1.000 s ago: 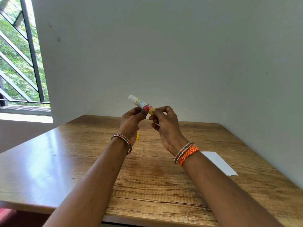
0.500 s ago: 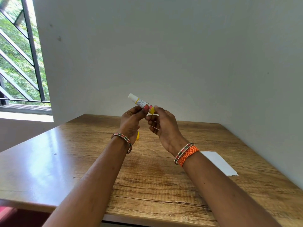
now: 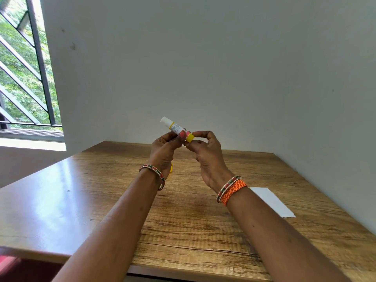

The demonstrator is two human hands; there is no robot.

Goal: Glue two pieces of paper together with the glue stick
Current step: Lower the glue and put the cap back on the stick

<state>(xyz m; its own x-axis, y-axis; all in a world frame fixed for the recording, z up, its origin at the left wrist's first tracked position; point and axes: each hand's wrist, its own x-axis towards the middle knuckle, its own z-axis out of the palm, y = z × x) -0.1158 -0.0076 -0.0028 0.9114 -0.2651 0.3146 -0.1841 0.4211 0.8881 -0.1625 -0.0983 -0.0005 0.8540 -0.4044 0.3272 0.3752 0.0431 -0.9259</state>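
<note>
I hold a small glue stick (image 3: 176,127) in the air above the wooden table (image 3: 183,220), uncapped white tip pointing up and left. My left hand (image 3: 164,151) grips its barrel between thumb and fingers. My right hand (image 3: 205,155) pinches the yellow knob at its lower end. A yellow piece, likely the cap (image 3: 171,167), peeks out behind my left wrist on the table. White paper (image 3: 270,201) lies flat on the table to the right of my right forearm; I cannot tell if it is one sheet or two.
A white wall stands just behind and to the right of the table. A barred window (image 3: 26,78) is at the far left. The table's front edge runs below my forearms.
My right fingers have shifted around the yellow knob, as if turning it. The glue stick and left hand stay almost where they were.
</note>
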